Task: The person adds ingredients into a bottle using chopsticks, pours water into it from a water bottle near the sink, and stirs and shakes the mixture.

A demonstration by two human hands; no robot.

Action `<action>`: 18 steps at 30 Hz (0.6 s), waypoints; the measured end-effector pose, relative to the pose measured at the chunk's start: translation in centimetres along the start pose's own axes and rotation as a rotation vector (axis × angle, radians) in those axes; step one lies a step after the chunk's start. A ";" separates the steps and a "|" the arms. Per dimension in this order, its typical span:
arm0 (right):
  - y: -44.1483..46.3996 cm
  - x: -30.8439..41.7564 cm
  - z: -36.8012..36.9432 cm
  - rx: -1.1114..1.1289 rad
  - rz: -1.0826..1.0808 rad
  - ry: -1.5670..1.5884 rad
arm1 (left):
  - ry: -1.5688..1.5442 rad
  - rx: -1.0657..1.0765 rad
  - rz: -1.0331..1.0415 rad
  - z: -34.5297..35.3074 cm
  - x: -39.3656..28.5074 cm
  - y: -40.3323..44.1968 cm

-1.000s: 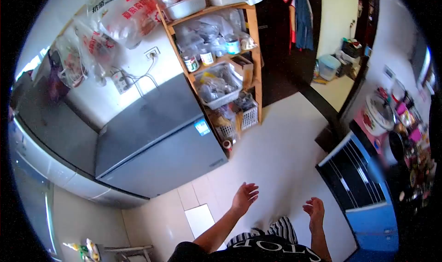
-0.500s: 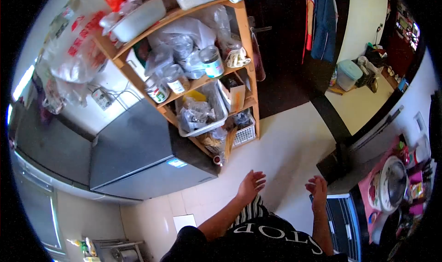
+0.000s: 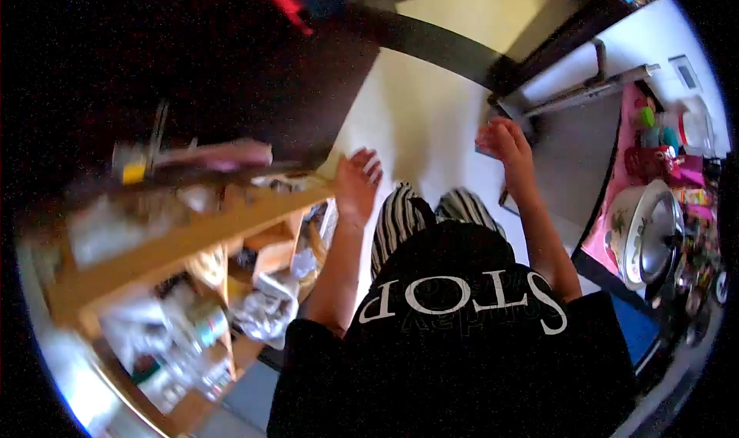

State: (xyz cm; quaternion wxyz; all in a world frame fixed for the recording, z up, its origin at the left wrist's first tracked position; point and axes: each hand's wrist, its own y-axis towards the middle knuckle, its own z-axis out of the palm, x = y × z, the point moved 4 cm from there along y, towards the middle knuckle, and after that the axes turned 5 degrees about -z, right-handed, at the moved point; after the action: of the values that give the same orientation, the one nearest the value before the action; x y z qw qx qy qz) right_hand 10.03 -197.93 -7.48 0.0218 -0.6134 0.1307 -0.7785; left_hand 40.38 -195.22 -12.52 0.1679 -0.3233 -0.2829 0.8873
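My left hand [image 3: 358,182] hangs over the pale floor with its fingers spread, holding nothing. Close by on its left is the wooden shelf rack [image 3: 192,245], apart from the fingers. On the other side of my body, my right hand [image 3: 504,139] is raised in the air, its fingers loosely curled and apart with nothing seen in them. Beyond it lies a dark-edged counter with a pink cloth [image 3: 616,157]. Striped trousers [image 3: 400,221] and a black shirt [image 3: 462,361] show between my arms.
Clear bags and jars, blurred, crowd the shelves, including a plastic bag [image 3: 265,307]. A flowered white basin [image 3: 625,234] stands on the pink cloth beside several jars. Ahead, the light floor [image 3: 431,99] meets a dark threshold strip [image 3: 431,34].
My view has swung to the right and downward, so the rack now lies on my left and the dark grey cabinet has mostly gone from sight. Both hands stay empty.
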 end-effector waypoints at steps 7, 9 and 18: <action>14.0 3.3 -3.0 -0.273 0.022 0.058 | 0.188 0.097 -0.147 16.8 -8.1 19.5; 18.9 3.6 -3.8 -0.304 0.044 0.072 | 0.183 0.133 -0.200 21.0 -7.3 24.6; 43.5 13.9 -5.9 -0.284 0.136 0.419 | 0.034 0.338 -0.315 42.2 -9.0 42.9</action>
State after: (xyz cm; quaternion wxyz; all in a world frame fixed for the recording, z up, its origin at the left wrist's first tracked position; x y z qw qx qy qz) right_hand -4.59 -241.50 -5.59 -0.0400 -0.4257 0.2814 -0.8591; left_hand 13.83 -249.72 -7.79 0.3609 -0.2575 -0.1744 0.8792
